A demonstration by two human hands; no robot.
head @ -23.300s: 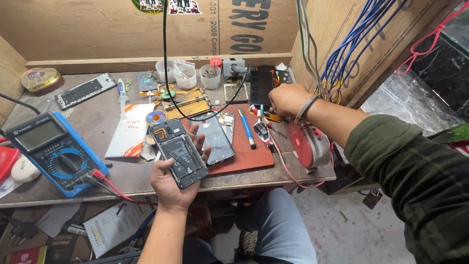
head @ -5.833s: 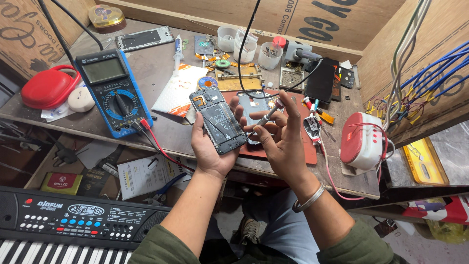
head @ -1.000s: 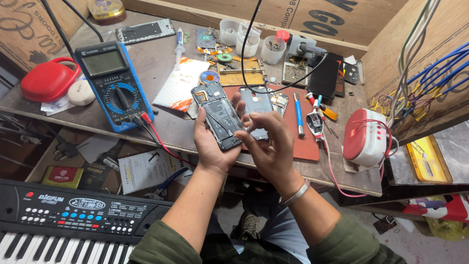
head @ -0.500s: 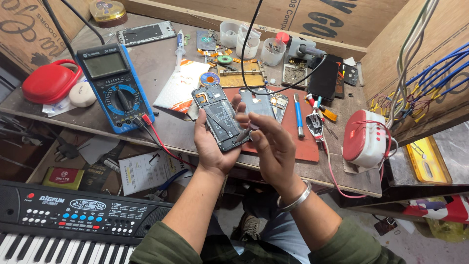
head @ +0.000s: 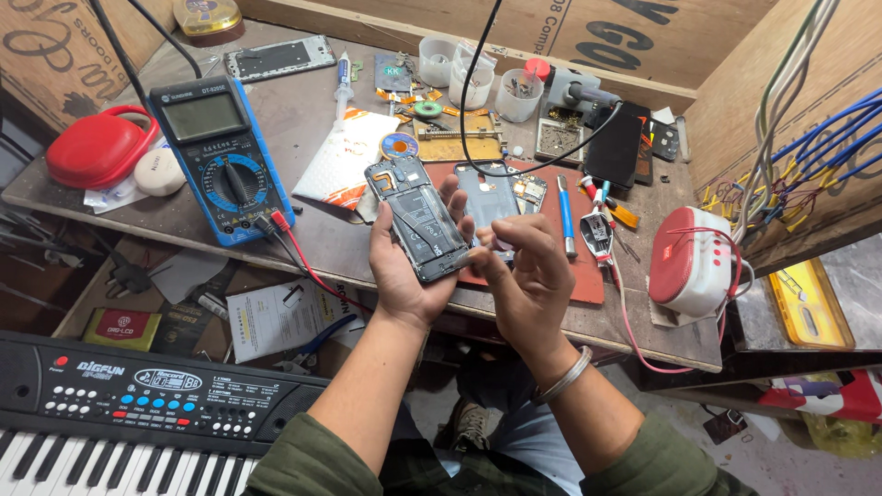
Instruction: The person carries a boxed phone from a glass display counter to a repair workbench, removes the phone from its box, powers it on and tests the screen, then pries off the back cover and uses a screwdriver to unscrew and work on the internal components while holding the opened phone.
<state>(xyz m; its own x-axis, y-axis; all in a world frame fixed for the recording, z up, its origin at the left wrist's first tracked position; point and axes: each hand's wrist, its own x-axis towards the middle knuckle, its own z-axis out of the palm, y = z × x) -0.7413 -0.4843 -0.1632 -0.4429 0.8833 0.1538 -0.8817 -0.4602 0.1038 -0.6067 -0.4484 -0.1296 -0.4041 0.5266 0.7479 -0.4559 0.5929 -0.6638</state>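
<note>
My left hand (head: pixel 404 276) grips the opened phone (head: pixel 418 220), long axis pointing away; my right hand (head: pixel 524 276) pinches at its lower right edge.

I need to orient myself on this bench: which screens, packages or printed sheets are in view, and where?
Multimeter: left of the hands, blue case, blank grey screen.
White pouch: behind the opened phone, orange corner.
Printed sheet: below the bench edge, white.
Small box: lower left, yellow and red.
Cardboard wall: back, brown, dark lettering.
</note>
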